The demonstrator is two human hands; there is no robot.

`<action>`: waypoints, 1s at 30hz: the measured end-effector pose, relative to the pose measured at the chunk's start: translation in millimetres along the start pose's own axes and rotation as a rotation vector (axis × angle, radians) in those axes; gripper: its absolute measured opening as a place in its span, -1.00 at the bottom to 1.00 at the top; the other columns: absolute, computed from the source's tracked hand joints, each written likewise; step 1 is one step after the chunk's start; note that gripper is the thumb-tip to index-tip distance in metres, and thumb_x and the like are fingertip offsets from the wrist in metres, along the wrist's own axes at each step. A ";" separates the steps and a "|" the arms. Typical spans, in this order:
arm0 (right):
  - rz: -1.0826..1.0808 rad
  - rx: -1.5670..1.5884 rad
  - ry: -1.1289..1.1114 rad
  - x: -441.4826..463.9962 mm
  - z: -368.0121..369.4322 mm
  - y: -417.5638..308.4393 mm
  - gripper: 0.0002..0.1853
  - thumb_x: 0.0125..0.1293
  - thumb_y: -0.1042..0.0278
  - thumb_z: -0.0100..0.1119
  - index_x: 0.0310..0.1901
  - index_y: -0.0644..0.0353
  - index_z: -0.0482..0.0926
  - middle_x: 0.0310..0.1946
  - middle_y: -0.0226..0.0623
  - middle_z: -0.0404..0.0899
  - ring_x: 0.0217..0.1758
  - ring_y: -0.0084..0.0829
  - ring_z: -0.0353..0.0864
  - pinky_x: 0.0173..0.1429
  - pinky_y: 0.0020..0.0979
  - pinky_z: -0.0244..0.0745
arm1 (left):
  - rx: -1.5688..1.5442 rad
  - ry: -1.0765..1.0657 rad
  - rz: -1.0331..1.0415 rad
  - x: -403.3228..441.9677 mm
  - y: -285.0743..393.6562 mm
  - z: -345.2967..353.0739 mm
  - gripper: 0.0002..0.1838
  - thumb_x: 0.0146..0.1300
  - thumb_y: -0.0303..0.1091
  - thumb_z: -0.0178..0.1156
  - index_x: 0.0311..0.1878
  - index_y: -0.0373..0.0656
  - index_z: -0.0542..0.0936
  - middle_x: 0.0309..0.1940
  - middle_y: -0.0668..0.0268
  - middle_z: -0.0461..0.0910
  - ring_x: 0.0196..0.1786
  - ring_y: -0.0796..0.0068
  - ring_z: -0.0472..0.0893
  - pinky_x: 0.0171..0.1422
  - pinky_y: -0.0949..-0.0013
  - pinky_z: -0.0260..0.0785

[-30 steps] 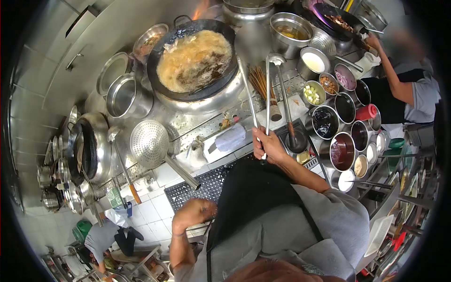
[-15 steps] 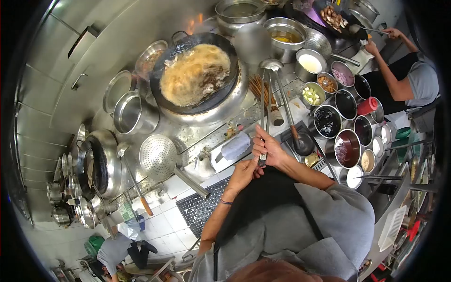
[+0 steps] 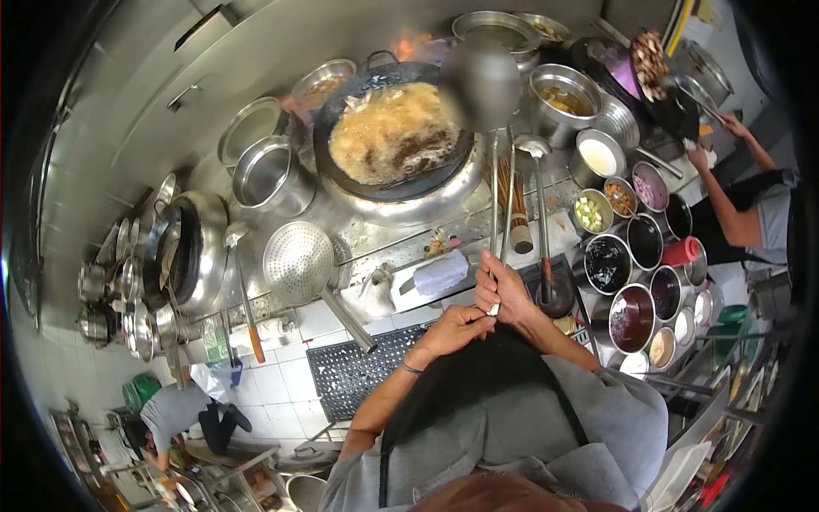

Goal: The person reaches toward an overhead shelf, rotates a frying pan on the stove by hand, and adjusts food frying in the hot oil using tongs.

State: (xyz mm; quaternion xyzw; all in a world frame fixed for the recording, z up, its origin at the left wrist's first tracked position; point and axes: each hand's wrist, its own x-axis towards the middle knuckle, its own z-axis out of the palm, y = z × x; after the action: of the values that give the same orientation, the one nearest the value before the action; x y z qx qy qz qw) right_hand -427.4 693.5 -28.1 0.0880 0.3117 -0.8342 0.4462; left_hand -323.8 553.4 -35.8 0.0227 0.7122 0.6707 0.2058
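Note:
My right hand (image 3: 505, 290) is wrapped around the long two-rod handle of a skimmer (image 3: 493, 192). The skimmer's round head is blurred and hangs over the right edge of a wok (image 3: 328, 175). At the handle's lower end my left hand (image 3: 454, 331) has its fingers pinched together beside the right one; a small pale bit shows there. Foamy, bubbling golden oil (image 3: 384, 136) fills much of the wok, with darker patches toward its near right side. Flames rise behind the wok. A bamboo brush (image 3: 514, 213) and a ladle (image 3: 543, 213) lie just right of the handle.
Several pots of sauces and ingredients (image 3: 631, 317) stand to the right. A perforated strainer (image 3: 299, 263), a steel pot (image 3: 271, 177) and another wok (image 3: 171, 252) are left. A co-worker's arms (image 3: 729, 183) work a wok at upper right; another person (image 3: 183, 418) is at lower left.
My view has turned, so the stove appears shifted right. My left hand has opened its grasp into a pinch at the handle's end. Food in the co-worker's wok has risen up.

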 end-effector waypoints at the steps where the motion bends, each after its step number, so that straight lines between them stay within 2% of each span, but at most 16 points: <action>1: 0.016 -0.034 -0.037 -1.9 5.5 -2.3 -0.61 0.53 -0.07 0.11 -0.33 0.03 0.33 -0.69 -0.51 0.18 -0.79 -0.58 0.14 -0.68 -0.41 0.20 | 0.034 -0.019 0.018 -2.3 1.2 -1.3 -0.67 0.50 -0.17 0.20 -0.17 -0.30 0.72 -0.39 0.36 0.69 -0.33 0.63 0.60 -0.20 0.47 0.47; 4: -0.041 -0.306 -0.037 1.7 31.6 -12.8 -0.58 0.56 -0.11 0.03 -0.23 0.12 0.38 -0.67 -0.49 0.19 -0.78 -0.58 0.18 -0.67 -0.42 0.23 | 0.021 -0.005 0.038 -9.2 5.8 -7.9 -0.67 0.48 -0.18 0.23 -0.13 -0.32 0.71 -0.34 0.35 0.70 -0.24 0.62 0.62 -0.12 0.43 0.49; 5: -0.074 -0.394 -0.045 5.5 38.6 -18.2 -0.57 0.57 -0.12 0.02 -0.20 0.14 0.40 -0.66 -0.48 0.20 -0.77 -0.58 0.18 -0.67 -0.43 0.23 | 0.113 0.096 0.067 -9.1 2.8 -14.8 -0.68 0.48 -0.18 0.23 -0.12 -0.31 0.71 -0.33 0.32 0.70 -0.24 0.55 0.63 -0.11 0.40 0.50; 6: -0.137 -0.472 -0.010 14.6 39.2 -24.4 -0.51 0.58 -0.15 -0.04 -0.05 0.23 0.46 -0.61 -0.46 0.27 -0.75 -0.58 0.21 -0.66 -0.44 0.22 | 0.207 0.195 0.098 -4.4 -2.1 -27.2 -0.68 0.47 -0.18 0.23 -0.10 -0.31 0.71 -0.32 0.29 0.71 -0.23 0.47 0.65 -0.09 0.36 0.50; 7: -0.204 -0.537 -0.005 25.9 35.9 -31.3 -0.48 0.58 -0.17 -0.04 0.01 0.26 0.46 -0.60 -0.45 0.29 -0.74 -0.58 0.22 -0.66 -0.44 0.22 | 0.299 0.295 0.125 -0.1 -1.7 -39.2 -0.69 0.47 -0.19 0.23 -0.09 -0.30 0.71 -0.31 0.26 0.71 -0.22 0.40 0.67 -0.08 0.33 0.51; 9: -0.286 -0.610 0.007 39.0 37.0 -44.0 -0.38 0.56 -0.23 -0.05 0.13 0.31 0.44 -0.58 -0.43 0.32 -0.73 -0.58 0.24 -0.66 -0.44 0.20 | 0.612 0.670 0.357 17.4 29.2 -77.1 -0.73 0.42 -0.21 0.25 -0.05 -0.23 0.71 -0.20 0.18 0.70 -0.12 0.14 0.66 0.02 0.18 0.48; 11: -0.314 -0.616 0.013 40.2 46.0 -51.0 -0.32 0.54 -0.27 -0.04 0.20 0.33 0.43 -0.58 -0.42 0.34 -0.73 -0.59 0.24 -0.67 -0.45 0.18 | 1.035 1.220 0.480 44.4 58.8 -109.4 -0.76 0.38 -0.20 0.26 -0.08 -0.15 0.73 -0.04 0.13 0.64 0.03 -0.02 0.58 0.11 0.04 0.40; 13: -0.332 -0.613 0.013 37.2 49.5 -53.6 -0.32 0.52 -0.29 -0.02 0.19 0.31 0.44 -0.59 -0.42 0.34 -0.73 -0.59 0.24 -0.68 -0.46 0.17 | 1.010 1.217 0.383 70.8 54.9 -144.1 -0.75 0.35 -0.17 0.29 -0.09 -0.13 0.74 0.06 0.16 0.58 0.12 0.01 0.52 0.16 0.01 0.35; 16: -0.354 -0.661 0.040 29.5 48.3 -47.2 -0.34 0.54 -0.28 -0.07 0.18 0.28 0.43 -0.60 -0.43 0.31 -0.74 -0.60 0.20 -0.68 -0.47 0.14 | 0.971 1.099 0.216 96.2 58.2 -168.9 -0.69 0.36 -0.09 0.26 -0.14 -0.15 0.75 -0.01 0.13 0.62 0.11 0.00 0.55 0.13 -0.02 0.39; 19: -0.357 -0.696 0.065 25.3 41.7 -41.4 -0.32 0.54 -0.30 -0.08 0.20 0.30 0.41 -0.60 -0.45 0.30 -0.75 -0.61 0.18 -0.69 -0.47 0.11 | 1.016 1.068 0.284 119.6 58.4 -180.4 -0.63 0.38 -0.04 0.22 -0.27 -0.17 0.76 -0.20 0.07 0.69 -0.02 -0.05 0.62 0.04 -0.09 0.45; 20: -0.349 -0.702 0.079 21.9 39.0 -40.5 -0.31 0.54 -0.30 -0.08 0.20 0.31 0.41 -0.60 -0.45 0.29 -0.75 -0.61 0.18 -0.69 -0.47 0.10 | 0.981 0.989 0.105 127.7 58.7 -185.0 -0.57 0.41 -0.04 0.18 -0.37 -0.22 0.74 -0.37 -0.02 0.70 -0.20 -0.13 0.67 -0.08 -0.13 0.51; 23: -0.351 -0.716 0.111 11.7 25.9 -39.8 -0.30 0.55 -0.29 -0.08 0.22 0.34 0.43 -0.62 -0.47 0.29 -0.75 -0.62 0.18 -0.70 -0.47 0.07 | 0.962 1.130 0.224 130.1 45.1 -166.3 -0.59 0.43 -0.10 0.16 -0.39 -0.25 0.71 -0.40 -0.09 0.69 -0.29 -0.18 0.68 -0.14 -0.13 0.53; 24: -0.357 -0.731 0.130 7.3 23.3 -39.8 -0.31 0.55 -0.28 -0.08 0.22 0.34 0.43 -0.63 -0.48 0.29 -0.75 -0.62 0.18 -0.70 -0.47 0.07 | 0.952 1.137 0.276 129.5 45.1 -163.3 -0.62 0.42 -0.13 0.17 -0.39 -0.21 0.74 -0.37 -0.02 0.72 -0.29 -0.12 0.69 -0.16 -0.09 0.55; 26: -0.393 -0.750 0.157 10.0 24.2 -42.5 -0.35 0.56 -0.26 -0.08 0.17 0.31 0.48 -0.64 -0.51 0.28 -0.76 -0.63 0.18 -0.71 -0.48 0.06 | 0.927 1.151 0.338 134.3 60.4 -173.3 -0.63 0.42 -0.14 0.16 -0.39 -0.21 0.74 -0.38 -0.02 0.71 -0.28 -0.13 0.68 -0.15 -0.10 0.55; 30: -0.403 -0.709 0.171 13.7 24.2 -48.9 -0.41 0.56 -0.23 -0.06 0.08 0.26 0.51 -0.63 -0.48 0.33 -0.75 -0.63 0.21 -0.69 -0.48 0.09 | 0.954 1.086 0.237 153.6 26.6 -181.7 -0.60 0.45 -0.13 0.13 -0.36 -0.24 0.72 -0.38 -0.08 0.69 -0.29 -0.18 0.68 -0.16 -0.14 0.54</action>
State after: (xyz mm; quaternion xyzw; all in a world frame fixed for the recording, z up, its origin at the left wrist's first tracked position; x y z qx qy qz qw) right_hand -471.4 689.5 6.8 -0.0649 0.6266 -0.7355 0.2493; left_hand -529.5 431.6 -47.7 -0.1490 0.9212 0.2221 -0.2827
